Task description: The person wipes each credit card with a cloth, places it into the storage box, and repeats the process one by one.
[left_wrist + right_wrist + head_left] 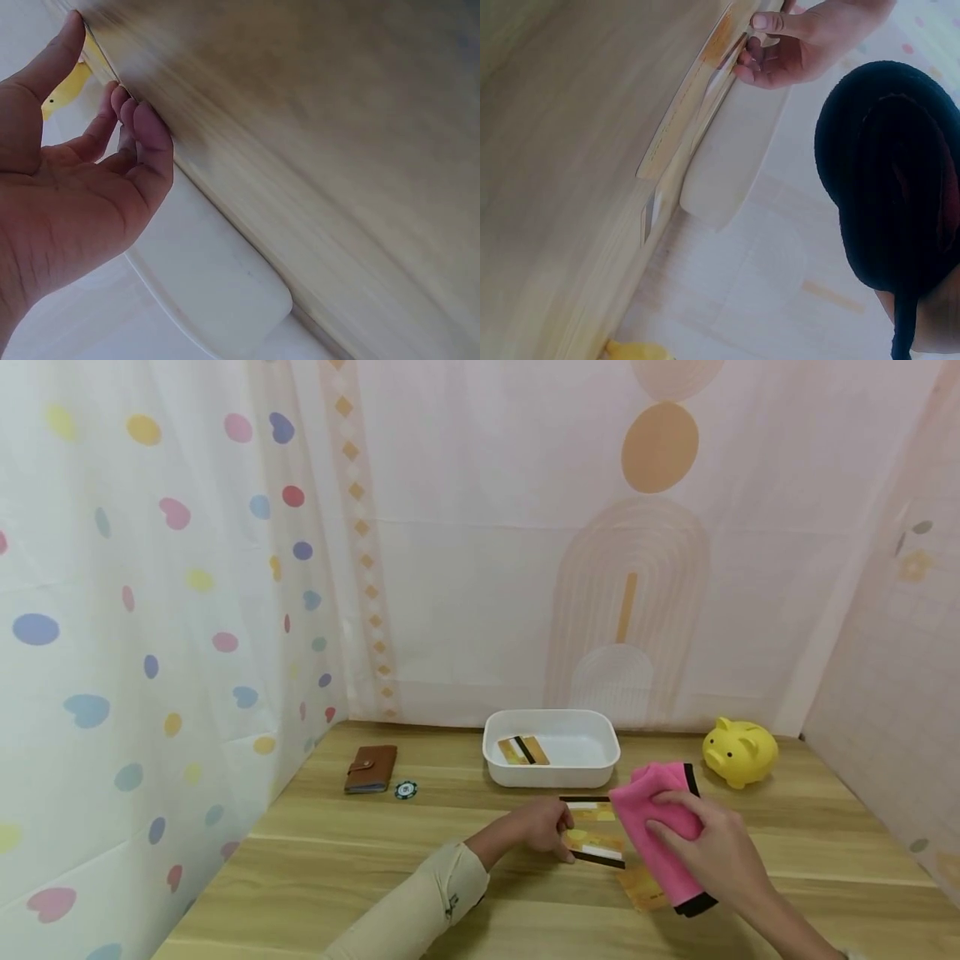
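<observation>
My left hand [544,827] holds the left end of a yellow-orange card [597,845] with a white strip and a black stripe, thumb at its near edge and fingers curled at the other side. A similar card [588,810] lies just behind. My right hand [716,852] grips a folded pink cloth [654,818] with black edging, above and right of the cards. Partly under the cloth, an orange card [643,888] shows on the table. The right wrist view has the cloth's rolled black edge [862,180] close up.
Behind the hands stands a white tray [551,777] with yellow-orange cards [517,752] inside. A brown wallet [371,768] and a green-and-white poker chip [406,790] lie at left. At the back right sits a yellow piggy bank [742,752]. Curtains surround the wooden table [330,868].
</observation>
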Demonstrator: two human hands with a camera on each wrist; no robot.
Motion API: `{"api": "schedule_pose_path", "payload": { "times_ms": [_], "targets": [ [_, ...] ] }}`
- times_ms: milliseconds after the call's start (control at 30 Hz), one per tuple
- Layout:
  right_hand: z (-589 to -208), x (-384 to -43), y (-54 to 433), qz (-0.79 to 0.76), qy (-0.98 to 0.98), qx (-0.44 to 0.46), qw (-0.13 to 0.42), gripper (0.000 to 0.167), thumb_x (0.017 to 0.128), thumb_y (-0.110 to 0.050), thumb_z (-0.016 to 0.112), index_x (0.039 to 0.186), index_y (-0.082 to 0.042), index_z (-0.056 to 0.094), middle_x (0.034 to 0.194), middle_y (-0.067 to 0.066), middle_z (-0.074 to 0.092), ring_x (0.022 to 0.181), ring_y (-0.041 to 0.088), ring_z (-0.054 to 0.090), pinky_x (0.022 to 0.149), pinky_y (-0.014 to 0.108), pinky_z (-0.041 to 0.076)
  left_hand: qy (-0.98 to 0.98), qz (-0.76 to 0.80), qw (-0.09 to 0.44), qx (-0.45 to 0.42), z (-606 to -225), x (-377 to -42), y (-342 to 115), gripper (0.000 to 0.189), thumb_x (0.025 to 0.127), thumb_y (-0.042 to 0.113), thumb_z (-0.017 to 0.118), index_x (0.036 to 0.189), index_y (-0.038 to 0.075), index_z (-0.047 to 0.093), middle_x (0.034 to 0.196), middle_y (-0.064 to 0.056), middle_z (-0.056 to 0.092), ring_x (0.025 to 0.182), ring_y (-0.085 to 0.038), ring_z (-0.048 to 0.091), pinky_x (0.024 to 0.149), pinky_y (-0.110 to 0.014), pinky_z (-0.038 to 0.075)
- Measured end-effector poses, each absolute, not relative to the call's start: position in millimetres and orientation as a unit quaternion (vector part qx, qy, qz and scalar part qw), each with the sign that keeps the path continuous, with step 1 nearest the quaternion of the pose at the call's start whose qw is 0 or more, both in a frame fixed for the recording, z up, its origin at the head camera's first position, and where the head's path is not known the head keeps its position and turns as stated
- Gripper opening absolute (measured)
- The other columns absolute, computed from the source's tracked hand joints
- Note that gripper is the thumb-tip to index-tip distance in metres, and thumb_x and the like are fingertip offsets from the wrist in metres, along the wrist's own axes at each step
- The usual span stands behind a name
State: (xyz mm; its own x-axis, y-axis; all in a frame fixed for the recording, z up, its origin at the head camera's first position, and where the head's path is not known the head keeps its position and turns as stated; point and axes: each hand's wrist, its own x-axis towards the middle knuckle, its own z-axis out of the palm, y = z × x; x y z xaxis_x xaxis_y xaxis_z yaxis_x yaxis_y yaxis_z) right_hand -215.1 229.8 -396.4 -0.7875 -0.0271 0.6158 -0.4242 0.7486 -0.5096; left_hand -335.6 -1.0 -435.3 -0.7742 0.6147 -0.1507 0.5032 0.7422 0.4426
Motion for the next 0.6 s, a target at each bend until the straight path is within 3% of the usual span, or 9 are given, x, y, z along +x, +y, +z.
{"api": "schedule_pose_path", "payload": {
  "times_ms": [233,433,600],
  "targets": [
    [-397,-216,231,0.331,-0.885,0.129,0.299,0.028,0.077,-0.011,0.085,0.1,-0.016,0.072,0.092,0.009,0.071,0.06,0.003,0.054,0.048,0.024,0.047,0.907,0.221,0.155,0.324,-437,-338,-3,0.042,0.073,0.016,0.09,0.097,0.009,0.057,0.082,0.006,0.052,0.072,-0.004,0.045,0.069,-0.018,0.042],
    [-397,-216,229,0.336,-0.886,0.127,0.293,0.027,0.078,-0.01,0.085,0.101,-0.015,0.072,0.092,0.01,0.071,0.06,0.003,0.054,0.048,0.024,0.047,0.883,0.283,0.173,0.331,-436,-337,-11,0.044,0.075,0.004,0.086,0.103,0.008,0.052,0.071,0.005,0.061,0.063,-0.003,0.051,0.065,-0.018,0.042],
    [-396,-215,227,0.335,-0.888,0.127,0.288,0.027,0.078,-0.01,0.085,0.101,-0.016,0.072,0.092,0.009,0.072,0.061,0.003,0.055,0.049,0.024,0.047,0.856,0.366,0.188,0.313,-434,-333,-16,0.041,0.077,-0.003,0.082,0.103,0.01,0.054,0.073,0.003,0.06,0.062,-0.007,0.056,0.058,-0.02,0.045]
  ]
}}
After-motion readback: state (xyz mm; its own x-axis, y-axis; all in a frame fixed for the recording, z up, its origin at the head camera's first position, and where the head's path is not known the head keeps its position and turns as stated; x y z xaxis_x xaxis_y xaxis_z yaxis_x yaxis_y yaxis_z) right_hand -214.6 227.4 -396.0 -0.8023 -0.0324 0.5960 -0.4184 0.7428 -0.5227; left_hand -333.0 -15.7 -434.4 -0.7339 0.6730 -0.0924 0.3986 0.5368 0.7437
